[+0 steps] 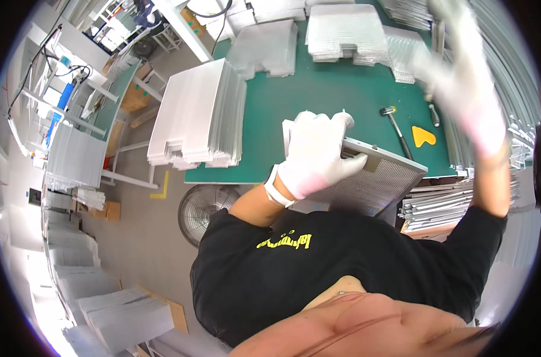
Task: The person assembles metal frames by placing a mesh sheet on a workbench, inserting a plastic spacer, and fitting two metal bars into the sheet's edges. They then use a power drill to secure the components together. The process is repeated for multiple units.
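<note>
My left hand (pixel 315 153), in a white glove, grips the upper edge of a grey perforated metal panel (pixel 374 181). The panel tilts at the table's front edge, close to my body. Glove and forearm cover part of its left side. My gloved right hand (pixel 470 89) is raised over the right side of the table, apart from the panel. Motion smears its fingers, so whether it holds anything is unclear. Below it on the green tabletop (pixel 276 98) lie a small hammer (pixel 396 128), a yellow flat scraper (pixel 423 137) and a hand tool with a grey handle (pixel 433 115).
A tall stack of notched pale sheets (pixel 190 113) stands at the table's left. More stacks (pixel 348 30) line the back. Thin metal pieces (pixel 440 205) are piled below the right front edge. A round fan (pixel 203 213) stands on the floor at left.
</note>
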Demonstrator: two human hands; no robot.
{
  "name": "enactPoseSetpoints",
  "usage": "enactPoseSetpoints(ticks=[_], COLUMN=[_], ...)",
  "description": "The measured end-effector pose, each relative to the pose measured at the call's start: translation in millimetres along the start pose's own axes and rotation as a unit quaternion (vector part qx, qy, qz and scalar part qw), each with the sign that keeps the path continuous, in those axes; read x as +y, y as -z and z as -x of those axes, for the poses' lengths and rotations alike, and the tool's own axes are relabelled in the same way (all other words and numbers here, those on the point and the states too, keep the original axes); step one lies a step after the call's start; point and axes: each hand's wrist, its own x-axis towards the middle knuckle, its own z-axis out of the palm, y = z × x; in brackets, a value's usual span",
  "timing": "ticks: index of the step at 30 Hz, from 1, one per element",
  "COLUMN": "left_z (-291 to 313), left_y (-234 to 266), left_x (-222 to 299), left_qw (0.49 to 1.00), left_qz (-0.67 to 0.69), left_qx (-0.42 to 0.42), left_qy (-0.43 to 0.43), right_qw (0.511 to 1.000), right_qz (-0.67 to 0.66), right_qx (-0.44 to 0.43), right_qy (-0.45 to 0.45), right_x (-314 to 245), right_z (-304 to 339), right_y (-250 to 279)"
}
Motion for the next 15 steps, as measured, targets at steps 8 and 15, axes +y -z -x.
enactPoseSetpoints(ticks=[8, 15], left_z=[-9.9, 87.0], left_y=[21.1, 64.7], left_x=[-13.1, -205.3], left_qw=[0.975, 0.816], left_qz=[-0.017, -0.334], left_qx=[0.111, -0.162], left_qy=[-0.192, 0.443], right_qw=[0.857, 0.883], right_qz=[-0.289, -0.032], right_qx=[-0.401, 0.203], right_qy=[-0.149, -0.421], right_x=[-19.3, 57.7], right_z=[133.8, 165.0], right_y=[74.1, 210.9])
